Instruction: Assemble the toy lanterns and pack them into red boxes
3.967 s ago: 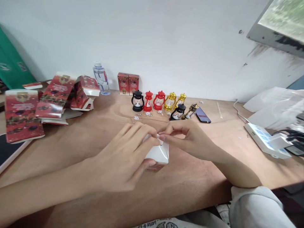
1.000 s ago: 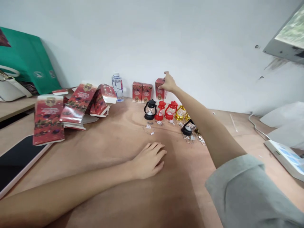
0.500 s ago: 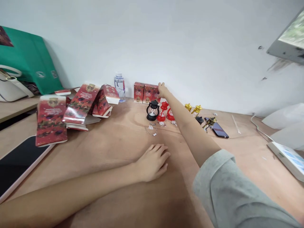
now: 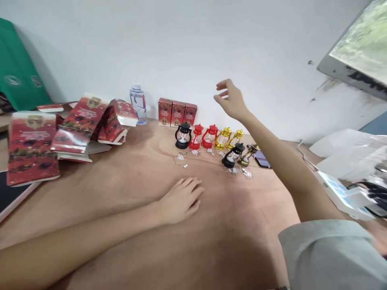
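My left hand [image 4: 183,200] lies flat on the wooden table, fingers spread, with nothing in it. Raised in front of the wall, my right hand [image 4: 231,100] is empty, its fingers apart and slightly curled. To its left, three small red boxes [image 4: 177,113] stand side by side against the wall. Below them is a row of miniature lanterns: a black lantern [image 4: 183,136], two red ones [image 4: 209,137] and two gold ones [image 4: 222,139]. Nearer me stand another black lantern [image 4: 233,156] and a bronze lantern [image 4: 248,156]. Small tags on thin chains [image 4: 182,159] lie before them.
Flattened and open red cartons [image 4: 33,149] pile up at the left, beside a water bottle [image 4: 138,104]. A green bag [image 4: 21,72] stands behind. On the right are a phone [image 4: 262,158], a white power strip [image 4: 341,195] and white plastic wrapping [image 4: 335,151].
My right hand has left the rightmost small red box and moved up and right, uncovering the lantern row. My left hand stays on the table. The view has turned to the right.
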`<state>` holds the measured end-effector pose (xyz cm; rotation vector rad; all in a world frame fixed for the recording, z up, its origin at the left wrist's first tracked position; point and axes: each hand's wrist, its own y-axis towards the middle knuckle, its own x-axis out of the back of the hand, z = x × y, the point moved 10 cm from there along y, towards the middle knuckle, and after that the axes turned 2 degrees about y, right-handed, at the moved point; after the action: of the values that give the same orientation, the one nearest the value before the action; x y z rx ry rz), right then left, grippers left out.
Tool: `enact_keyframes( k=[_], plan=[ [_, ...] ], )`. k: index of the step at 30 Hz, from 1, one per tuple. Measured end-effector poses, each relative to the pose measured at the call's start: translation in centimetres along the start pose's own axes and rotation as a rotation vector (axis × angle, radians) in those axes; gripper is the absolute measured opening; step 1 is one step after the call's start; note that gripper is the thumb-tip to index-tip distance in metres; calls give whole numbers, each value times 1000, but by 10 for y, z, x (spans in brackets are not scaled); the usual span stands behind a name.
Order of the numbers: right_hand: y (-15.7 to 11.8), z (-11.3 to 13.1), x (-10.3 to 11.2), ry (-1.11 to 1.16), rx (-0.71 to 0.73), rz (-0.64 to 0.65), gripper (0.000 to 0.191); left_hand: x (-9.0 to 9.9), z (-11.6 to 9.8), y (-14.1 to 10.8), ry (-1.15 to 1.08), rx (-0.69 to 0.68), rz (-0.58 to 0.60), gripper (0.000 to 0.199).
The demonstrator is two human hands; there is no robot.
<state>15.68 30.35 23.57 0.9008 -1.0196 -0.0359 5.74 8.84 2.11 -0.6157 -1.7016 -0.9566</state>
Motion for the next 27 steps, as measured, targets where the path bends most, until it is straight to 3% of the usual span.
enact_keyframes(
  k=[3,6,8,11,14,17,19,22,25,27],
  plan=[
    [-72,21,27,-183,57,145,25,0,1,0,7,-7,-3,34],
    [-134,12,11,-352,68,510,31,2,1,0,6,-22,-6,35],
    [-158,-5,-1,-410,42,674,45,2,2,0,3,-26,-6,35],
    [-168,-25,-17,-440,3,814,55,3,2,-1,6,-25,1,35],
    [-161,-26,-24,-399,17,853,38,4,2,-1,-5,-18,10,35],
    [-150,-24,-14,-344,18,816,27,4,5,0,-56,8,18,35],
    [-141,-27,3,-202,-74,717,25,4,9,0,-103,44,29,37],
    [-142,-36,16,252,-343,543,19,2,16,-1,-158,119,39,46],
    [-168,-20,-15,658,-489,593,14,0,22,-3,-204,180,19,68],
    [-186,3,-44,721,-476,677,15,0,23,-4,-223,173,-20,85]
  ],
)
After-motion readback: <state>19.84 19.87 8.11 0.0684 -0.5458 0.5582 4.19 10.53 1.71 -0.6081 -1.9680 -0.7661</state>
